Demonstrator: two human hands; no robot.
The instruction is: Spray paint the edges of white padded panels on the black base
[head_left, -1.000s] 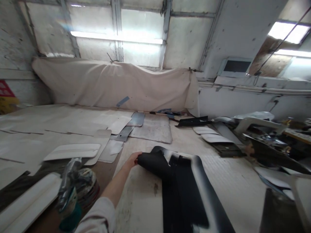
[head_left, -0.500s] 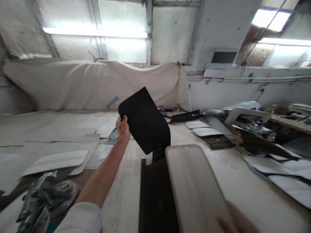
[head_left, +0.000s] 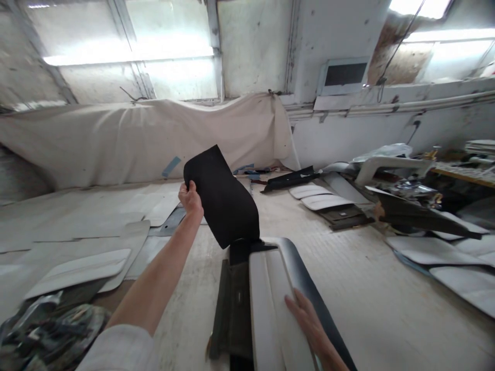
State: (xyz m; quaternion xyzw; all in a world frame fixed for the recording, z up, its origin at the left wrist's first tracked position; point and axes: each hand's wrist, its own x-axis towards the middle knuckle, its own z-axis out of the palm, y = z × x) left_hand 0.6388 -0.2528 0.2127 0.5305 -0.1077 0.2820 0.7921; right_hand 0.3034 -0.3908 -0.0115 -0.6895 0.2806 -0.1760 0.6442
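Note:
My left hand [head_left: 191,200] is closed on the left edge of a black sheet [head_left: 228,198], holding it up above the table. The sheet has rounded corners and bends slightly, its lower end close to a dark piece. My right hand [head_left: 309,314] grips the right edge of a long white panel [head_left: 268,293] with a lengthwise seam, fingers over its face. Dark folded pieces [head_left: 235,304] show along the panel's left side. On its right, a curved panel shading from white to black [head_left: 309,281] is partly covered by the white panel and my hand.
The pale worktable [head_left: 386,299] carries white panels [head_left: 83,270] at left and more white panels [head_left: 444,252] with dark pieces at right. A metal device [head_left: 50,324] sits at lower left. A white sewing machine [head_left: 390,167] stands at right. Beige cloth [head_left: 154,139] hangs behind.
The white panel has moved lower and left with my right hand, which now shows clearly. The curved panel has come into sight. The black sheet, still in my left hand, has tilted and bent a little.

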